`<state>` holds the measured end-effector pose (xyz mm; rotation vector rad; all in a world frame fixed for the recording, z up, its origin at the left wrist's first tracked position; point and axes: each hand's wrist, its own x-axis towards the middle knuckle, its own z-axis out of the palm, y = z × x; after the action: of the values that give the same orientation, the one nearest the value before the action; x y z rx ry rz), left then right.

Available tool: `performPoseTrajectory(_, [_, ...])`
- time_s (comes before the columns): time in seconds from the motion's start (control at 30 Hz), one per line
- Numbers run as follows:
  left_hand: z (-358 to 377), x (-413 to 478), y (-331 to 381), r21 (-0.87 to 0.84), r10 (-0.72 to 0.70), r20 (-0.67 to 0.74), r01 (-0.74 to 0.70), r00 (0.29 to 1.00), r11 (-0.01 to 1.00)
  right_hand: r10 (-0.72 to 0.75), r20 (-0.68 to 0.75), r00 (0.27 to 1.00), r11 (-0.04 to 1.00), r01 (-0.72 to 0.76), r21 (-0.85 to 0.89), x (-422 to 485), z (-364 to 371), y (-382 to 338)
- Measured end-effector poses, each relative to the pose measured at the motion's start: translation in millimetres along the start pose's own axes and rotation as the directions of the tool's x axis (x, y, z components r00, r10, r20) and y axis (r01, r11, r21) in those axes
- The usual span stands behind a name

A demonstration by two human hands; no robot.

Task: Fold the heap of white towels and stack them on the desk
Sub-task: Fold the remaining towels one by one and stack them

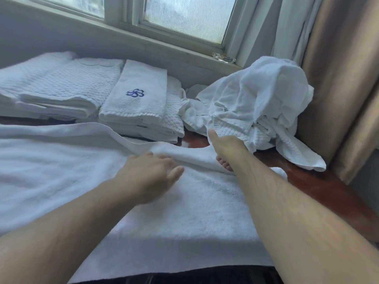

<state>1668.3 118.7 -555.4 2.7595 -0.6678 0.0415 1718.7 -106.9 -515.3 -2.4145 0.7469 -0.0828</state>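
Observation:
A large white towel (61, 171) lies spread across the brown desk (320, 187) in front of me. My left hand (149, 173) rests on it near a raised fold, fingers loosely bent. My right hand (223, 146) reaches over the towel's far right part, thumb up, its fingertips curled under the raised edge of the towel. A heap of crumpled white towels (262, 103) sits at the back right. Folded white towels form a stack (141, 105) with a blue flower emblem on top, and a wider stack (53, 87) lies to its left.
A window sill (164, 48) runs behind the desk, with a small clear object (223, 58) on it. A tan curtain (338, 78) hangs at the right, touching the heap. The desk's near edge shows below the spread towel.

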Motion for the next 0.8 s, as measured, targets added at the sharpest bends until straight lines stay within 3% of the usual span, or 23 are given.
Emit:
performPoseTrajectory(0.07, [-6.8,21.2,1.5,-0.031,-0.108,-0.147,0.105,0.983,0.994,0.075,0.108,0.991,0.997,-0.074,-0.01,11.4,2.8,-2.7])
performPoseTrajectory(0.13, [-3.9,36.7,-1.5,0.011,-0.135,-0.288,0.144,0.948,0.99,0.061,0.172,0.983,0.991,-0.04,-0.126,21.9,3.5,-4.0])
performPoseTrajectory(0.27, [13.1,44.8,-8.7,-0.023,-0.02,-0.5,0.009,0.866,1.0,0.103,0.225,0.969,0.983,-0.064,-0.175,34.7,2.6,-4.0])
performPoseTrajectory(0.33, [18.1,47.9,-9.2,0.046,0.02,-0.491,0.003,0.871,0.999,0.138,0.259,0.956,0.985,-0.105,-0.136,38.8,-0.4,0.1])
performPoseTrajectory(0.4, [20.1,48.0,-8.8,0.145,0.008,-0.384,0.051,0.923,0.988,0.155,0.257,0.954,0.985,-0.13,-0.112,38.4,-3.5,6.8])
performPoseTrajectory(0.5, [17.6,48.2,-6.6,0.187,0.043,-0.358,0.026,0.933,0.982,0.14,0.189,0.972,0.99,-0.136,-0.035,32.2,-7.5,16.0])
performPoseTrajectory(0.63, [16.2,43.7,4.8,0.306,0.195,-0.415,-0.066,0.888,0.95,-0.061,0.13,0.99,0.989,0.077,-0.124,20.3,-5.9,17.9])
performPoseTrajectory(0.7, [14.6,41.0,5.5,0.313,0.229,-0.443,-0.09,0.867,0.946,-0.152,-0.014,0.988,0.983,0.149,-0.107,10.1,-4.7,21.9])
performPoseTrajectory(0.8, [12.1,37.5,6.8,0.343,0.276,-0.469,-0.115,0.839,0.932,-0.183,-0.228,0.956,0.972,0.211,0.105,-5.7,-8.4,29.1])
